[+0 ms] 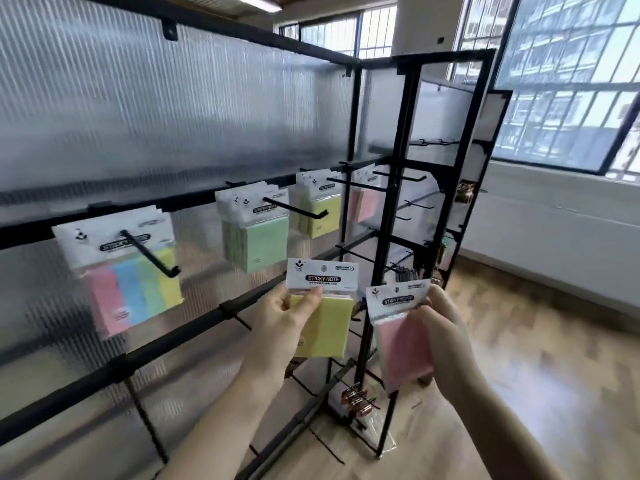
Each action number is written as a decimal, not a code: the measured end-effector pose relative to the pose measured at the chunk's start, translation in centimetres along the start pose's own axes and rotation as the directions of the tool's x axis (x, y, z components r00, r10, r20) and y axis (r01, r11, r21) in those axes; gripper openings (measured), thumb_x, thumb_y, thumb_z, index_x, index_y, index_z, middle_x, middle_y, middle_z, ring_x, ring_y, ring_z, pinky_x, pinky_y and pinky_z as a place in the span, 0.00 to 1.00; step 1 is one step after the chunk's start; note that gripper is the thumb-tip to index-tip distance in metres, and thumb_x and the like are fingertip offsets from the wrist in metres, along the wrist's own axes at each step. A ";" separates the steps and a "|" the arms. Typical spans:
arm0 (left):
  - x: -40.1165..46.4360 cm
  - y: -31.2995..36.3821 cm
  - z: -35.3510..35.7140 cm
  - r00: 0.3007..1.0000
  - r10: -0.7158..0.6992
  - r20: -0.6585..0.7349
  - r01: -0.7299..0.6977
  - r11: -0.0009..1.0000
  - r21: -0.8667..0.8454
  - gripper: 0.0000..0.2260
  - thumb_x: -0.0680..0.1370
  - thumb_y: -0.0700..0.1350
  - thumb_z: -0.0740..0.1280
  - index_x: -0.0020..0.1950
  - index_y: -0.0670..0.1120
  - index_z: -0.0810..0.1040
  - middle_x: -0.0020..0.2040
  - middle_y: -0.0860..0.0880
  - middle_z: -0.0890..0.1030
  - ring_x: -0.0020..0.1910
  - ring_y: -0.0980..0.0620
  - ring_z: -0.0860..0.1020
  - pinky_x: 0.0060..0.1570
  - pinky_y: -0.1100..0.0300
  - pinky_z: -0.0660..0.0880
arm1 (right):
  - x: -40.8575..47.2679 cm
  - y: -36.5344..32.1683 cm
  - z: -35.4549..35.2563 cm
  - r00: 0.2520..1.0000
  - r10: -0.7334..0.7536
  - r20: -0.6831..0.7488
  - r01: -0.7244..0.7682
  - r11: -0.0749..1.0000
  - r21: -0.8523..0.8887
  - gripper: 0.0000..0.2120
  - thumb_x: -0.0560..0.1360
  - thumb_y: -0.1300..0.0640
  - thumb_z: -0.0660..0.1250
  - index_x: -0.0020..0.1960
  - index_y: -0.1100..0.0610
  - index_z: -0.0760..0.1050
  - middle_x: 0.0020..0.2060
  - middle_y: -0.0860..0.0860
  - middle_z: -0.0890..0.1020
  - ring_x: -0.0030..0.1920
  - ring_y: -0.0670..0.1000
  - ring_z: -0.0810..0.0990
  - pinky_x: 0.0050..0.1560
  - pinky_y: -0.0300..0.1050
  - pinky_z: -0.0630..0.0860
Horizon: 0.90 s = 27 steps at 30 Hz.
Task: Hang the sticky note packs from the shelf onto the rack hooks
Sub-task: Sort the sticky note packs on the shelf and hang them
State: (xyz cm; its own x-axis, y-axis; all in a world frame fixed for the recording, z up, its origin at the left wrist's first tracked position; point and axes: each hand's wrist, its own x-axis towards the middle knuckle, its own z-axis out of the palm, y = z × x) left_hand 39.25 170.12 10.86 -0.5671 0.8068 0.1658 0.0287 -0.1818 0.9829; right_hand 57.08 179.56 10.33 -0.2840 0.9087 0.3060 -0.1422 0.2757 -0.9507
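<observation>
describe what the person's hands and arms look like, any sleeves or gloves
Both the left hand and the right hand are bare, with no gloves. The forearms are uncovered as far as the frame shows; no sleeves, watch, rings or bracelets are visible.

Barred windows point(568, 81) stand above a wooden floor point(554, 358); copper clips point(356, 401) hang low.

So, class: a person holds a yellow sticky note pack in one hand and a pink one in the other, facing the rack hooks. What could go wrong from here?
1. With both hands full, the left hand on the yellow pack and the right hand on the pink pack, neither can steady a hook.
2. The small hang hole may miss the yellow packs' hook.
3. Colours might get mixed: the hung pink packs sit further right.
</observation>
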 end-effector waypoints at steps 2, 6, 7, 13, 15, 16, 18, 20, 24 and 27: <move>1.0 0.0 0.9 0.999 0.031 0.012 -0.032 0.999 0.012 0.09 0.69 0.59 0.72 0.44 0.56 0.81 0.44 0.42 0.83 0.41 0.45 0.80 0.42 0.43 0.79 | 0.9 0.2 -0.5 0.998 -0.013 0.056 0.015 0.999 -0.035 0.12 0.73 0.62 0.62 0.34 0.49 0.76 0.29 0.44 0.76 0.31 0.43 0.73 0.32 0.33 0.68; 2.5 0.1 3.2 0.989 0.098 0.109 -0.107 0.991 0.080 0.16 0.69 0.62 0.70 0.46 0.51 0.80 0.44 0.38 0.80 0.37 0.49 0.78 0.40 0.44 0.79 | 3.2 -0.1 -0.9 0.986 -0.126 0.104 0.141 0.978 -0.151 0.20 0.75 0.45 0.64 0.33 0.59 0.71 0.24 0.43 0.70 0.25 0.42 0.68 0.27 0.32 0.64; 2.9 0.3 3.8 0.985 0.109 0.131 -0.121 0.988 0.091 0.14 0.71 0.60 0.70 0.46 0.51 0.81 0.44 0.39 0.80 0.37 0.50 0.79 0.38 0.45 0.79 | 4.0 -0.5 -0.9 0.980 -0.156 0.126 0.177 0.968 -0.176 0.18 0.74 0.45 0.64 0.34 0.58 0.73 0.24 0.44 0.74 0.25 0.42 0.70 0.27 0.31 0.66; 6.2 1.8 7.6 0.952 0.250 0.175 -0.264 0.962 0.064 0.08 0.71 0.57 0.68 0.48 0.60 0.82 0.43 0.58 0.84 0.41 0.62 0.81 0.37 0.68 0.76 | 9.4 -1.3 -1.9 0.970 -0.162 0.184 0.179 0.981 -0.081 0.12 0.71 0.50 0.69 0.53 0.51 0.78 0.39 0.54 0.83 0.36 0.49 0.84 0.33 0.39 0.77; 7.4 2.2 8.8 0.945 0.290 0.151 -0.302 0.951 0.066 0.08 0.71 0.57 0.68 0.48 0.60 0.82 0.43 0.59 0.84 0.41 0.63 0.81 0.38 0.69 0.75 | 11.4 -1.5 -2.2 0.963 -0.165 0.213 0.184 0.980 -0.074 0.12 0.72 0.50 0.69 0.52 0.54 0.79 0.40 0.51 0.83 0.36 0.45 0.82 0.34 0.36 0.75; 8.0 2.3 9.4 0.944 0.301 0.137 -0.313 0.947 0.074 0.07 0.71 0.56 0.68 0.48 0.61 0.82 0.42 0.58 0.84 0.40 0.62 0.81 0.37 0.69 0.75 | 12.4 -1.6 -2.2 0.955 -0.169 0.244 0.188 0.980 -0.058 0.12 0.71 0.49 0.69 0.49 0.55 0.80 0.39 0.50 0.83 0.35 0.45 0.81 0.34 0.36 0.74; 9.2 2.6 10.6 0.945 0.311 0.099 -0.321 0.941 0.110 0.06 0.71 0.57 0.69 0.47 0.61 0.81 0.41 0.57 0.84 0.40 0.59 0.82 0.37 0.66 0.75 | 14.2 -1.8 -2.4 0.942 -0.174 0.285 0.184 0.983 -0.008 0.14 0.70 0.48 0.69 0.45 0.59 0.79 0.35 0.50 0.83 0.34 0.47 0.81 0.32 0.39 0.74; 10.2 3.0 11.7 0.950 0.311 0.036 -0.313 0.939 0.146 0.07 0.70 0.60 0.68 0.44 0.61 0.81 0.39 0.56 0.84 0.38 0.57 0.82 0.37 0.63 0.76 | 16.1 -1.9 -2.6 0.928 -0.218 0.301 0.209 0.976 0.063 0.17 0.72 0.51 0.69 0.45 0.67 0.76 0.34 0.56 0.81 0.33 0.51 0.80 0.32 0.44 0.74; 12.0 3.7 13.5 0.930 0.362 -0.069 -0.347 0.922 0.173 0.26 0.71 0.65 0.64 0.41 0.41 0.80 0.34 0.34 0.78 0.29 0.41 0.74 0.30 0.52 0.69 | 19.3 -1.5 -2.8 0.901 -0.285 0.328 0.250 0.957 0.144 0.14 0.77 0.58 0.66 0.45 0.72 0.72 0.34 0.59 0.79 0.33 0.52 0.79 0.33 0.45 0.74; 13.0 3.9 14.8 0.899 0.402 -0.171 -0.366 0.907 0.209 0.33 0.71 0.64 0.64 0.45 0.30 0.76 0.40 0.28 0.77 0.36 0.29 0.75 0.35 0.37 0.72 | 21.1 -0.7 -2.9 0.886 -0.283 0.367 0.225 0.955 0.192 0.15 0.78 0.57 0.65 0.46 0.72 0.73 0.36 0.66 0.79 0.34 0.54 0.79 0.35 0.47 0.73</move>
State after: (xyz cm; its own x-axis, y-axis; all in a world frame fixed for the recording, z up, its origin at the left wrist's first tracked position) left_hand 44.15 188.18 18.02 -0.6393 0.5564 0.5308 0.4058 -0.3422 0.8475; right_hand 53.97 199.48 17.35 -0.5594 0.6125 0.5585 -0.3820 0.4075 -0.8295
